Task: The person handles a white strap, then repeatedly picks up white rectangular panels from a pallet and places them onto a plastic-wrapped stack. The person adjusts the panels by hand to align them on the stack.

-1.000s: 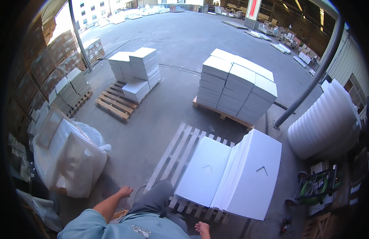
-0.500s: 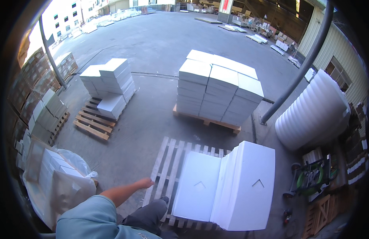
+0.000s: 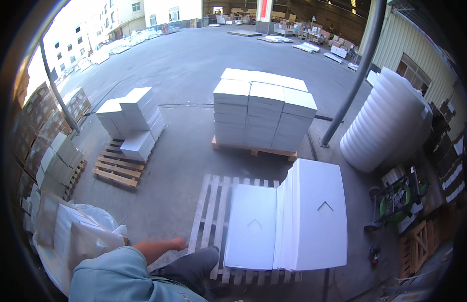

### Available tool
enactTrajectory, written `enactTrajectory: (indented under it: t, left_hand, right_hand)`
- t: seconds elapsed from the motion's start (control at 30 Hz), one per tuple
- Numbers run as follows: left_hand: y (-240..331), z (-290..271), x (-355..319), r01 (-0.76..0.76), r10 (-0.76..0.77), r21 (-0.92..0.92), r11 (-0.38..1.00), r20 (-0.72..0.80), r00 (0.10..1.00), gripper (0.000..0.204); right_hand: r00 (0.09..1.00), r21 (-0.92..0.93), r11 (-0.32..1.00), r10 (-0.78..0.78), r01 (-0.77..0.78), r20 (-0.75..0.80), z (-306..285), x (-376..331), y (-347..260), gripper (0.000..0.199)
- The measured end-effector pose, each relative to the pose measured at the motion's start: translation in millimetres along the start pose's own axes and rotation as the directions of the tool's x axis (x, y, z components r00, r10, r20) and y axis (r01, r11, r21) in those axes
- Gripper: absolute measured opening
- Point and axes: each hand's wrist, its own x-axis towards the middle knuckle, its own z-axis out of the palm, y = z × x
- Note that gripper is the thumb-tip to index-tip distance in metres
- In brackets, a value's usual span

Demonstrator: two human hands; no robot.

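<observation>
White sheets (image 3: 320, 231) — chevron-marked | red banner (image 3: 263, 8) — illegible | left hand (image 3: 179, 244) near pallet (image 3: 209, 221)

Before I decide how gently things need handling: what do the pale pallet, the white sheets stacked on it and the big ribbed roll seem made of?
Pale pallet: likely wood, dull finish, built of separate slats. White sheets: perhaps foam board or card, smooth, matt, layered edges; I can't tell which. Ribbed roll: probably plastic foam, soft sheen, bulging bands.
</observation>
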Motion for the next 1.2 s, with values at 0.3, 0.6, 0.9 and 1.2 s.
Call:
enactTrajectory:
  t: [0.3,0.6,0.9,1.2]
  left_hand:
    - [-36.1,-8.9,-29.4,0.027,-0.039,0.134,0.991,0.083,0.996,0.043]
    - [0.6,-78.7,124.9,-0.376,0.464,0.582,0.721,-0.003,0.886,0.038]
    - [137.7,-116.6,341.3,-0.156,0.224,0.299,0.941,-0.21,0.952,0.044]
    - [229.7,-155.1,530.7,-0.148,0.378,0.428,0.891,-0.521,0.765,0.055]
  right_hand:
    - [0.975,0.105,0.994,0.013,0.011,-0.224,-77.6,-37.3,140.1,0.026]
    - [0.954,0.168,0.981,0.14,-0.097,-0.266,-5.2,-40.6,123.2,0.032]
    - [0.96,0.116,0.993,0.011,0.022,-0.279,109.0,118.9,-3.0,0.068]
    - [0.789,0.297,0.913,-0.044,0.281,-0.613,167.8,267.4,-78.9,0.08]
